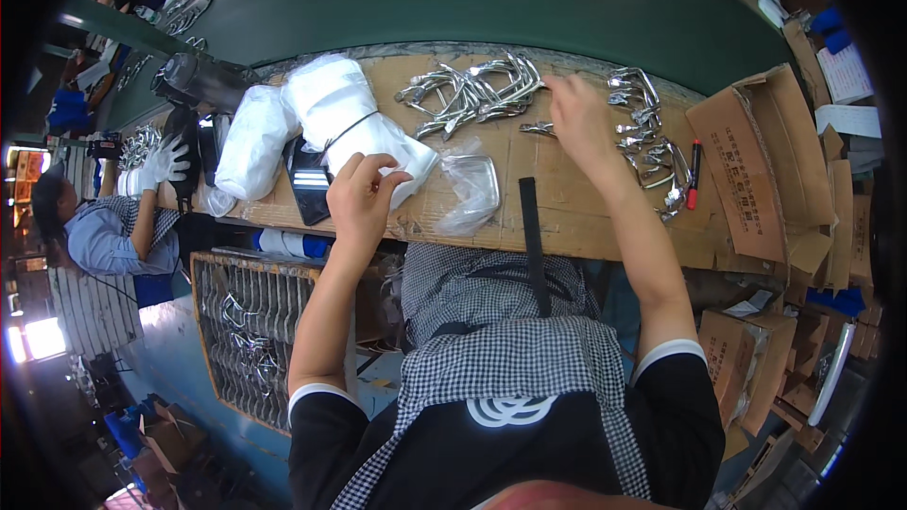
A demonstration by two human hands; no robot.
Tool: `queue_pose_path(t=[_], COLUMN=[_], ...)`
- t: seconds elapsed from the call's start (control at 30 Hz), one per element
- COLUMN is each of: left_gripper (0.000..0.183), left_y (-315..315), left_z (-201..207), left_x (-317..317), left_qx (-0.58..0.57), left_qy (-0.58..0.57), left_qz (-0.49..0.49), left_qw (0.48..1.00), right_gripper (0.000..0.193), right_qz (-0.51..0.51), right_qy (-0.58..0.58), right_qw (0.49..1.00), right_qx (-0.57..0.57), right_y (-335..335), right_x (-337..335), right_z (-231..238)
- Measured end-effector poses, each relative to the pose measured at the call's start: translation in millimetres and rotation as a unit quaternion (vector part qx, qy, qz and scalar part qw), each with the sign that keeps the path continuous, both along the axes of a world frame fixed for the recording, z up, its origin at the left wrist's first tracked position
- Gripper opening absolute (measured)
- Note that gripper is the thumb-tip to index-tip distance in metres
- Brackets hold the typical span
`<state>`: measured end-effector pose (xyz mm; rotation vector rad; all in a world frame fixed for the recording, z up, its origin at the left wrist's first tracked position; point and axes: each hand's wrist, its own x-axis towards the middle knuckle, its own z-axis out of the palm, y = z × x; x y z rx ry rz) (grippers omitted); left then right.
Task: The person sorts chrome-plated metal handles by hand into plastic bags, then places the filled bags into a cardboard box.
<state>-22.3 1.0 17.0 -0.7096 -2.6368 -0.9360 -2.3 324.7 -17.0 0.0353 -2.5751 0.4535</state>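
Note:
My right hand [578, 118] reaches over the cardboard-covered bench, its fingertips closed at the right end of a curved chrome handle [518, 85] in a tangled pile. Another chrome piece [539, 128] lies below the pile. My left hand [362, 196] is raised beside a stack of white plastic bags [331, 99] bound with a dark band. Its thumb and forefinger come together in a pinch; whether a bag edge is between them cannot be made out. Between my hands, a chrome handle in a clear bag [470, 191] lies near the bench's front edge.
At right are more chrome handles [652, 146], a red marker [694, 175] and an open carton [746, 170]. A phone [309, 179], a white roll [253, 142] and a dark bottle [200, 80] stand left. Beyond runs a green belt [529, 0]. A gloved co-worker [123, 227] sits left, near a rack [250, 331].

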Motion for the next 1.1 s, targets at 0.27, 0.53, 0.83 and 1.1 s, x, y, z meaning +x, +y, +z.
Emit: queue_pose_path(t=[0.27,0.53,0.83,1.1], left_gripper=[0.004,0.007,0.013,0.016], left_y=[18.8,31.1,23.6,-33.0], left_z=[16.0,27.5,-0.5,-43.9], left_x=[15.3,40.7,47.4,9.7], left_qx=[0.133,0.14,0.017,-0.277], left_qy=[-0.029,0.084,0.17,0.075], left_qz=[-0.042,-0.057,-0.107,-0.025], left_qw=[0.99,0.985,0.979,0.958], right_gripper=[0.011,0.008,0.016,0.023], right_qz=[0.17,0.177,0.292,0.236], right_qy=[-0.205,-0.05,0.177,-0.023], right_qw=[0.66,0.722,0.94,0.969], right_qx=[-0.703,-0.667,0.002,-0.076], right_y=[-64.4,-135.0,-114.5,-79.6], right_x=[16.6,52.6,69.4,30.6], right_z=[77.0,56.6,12.6,1.1])
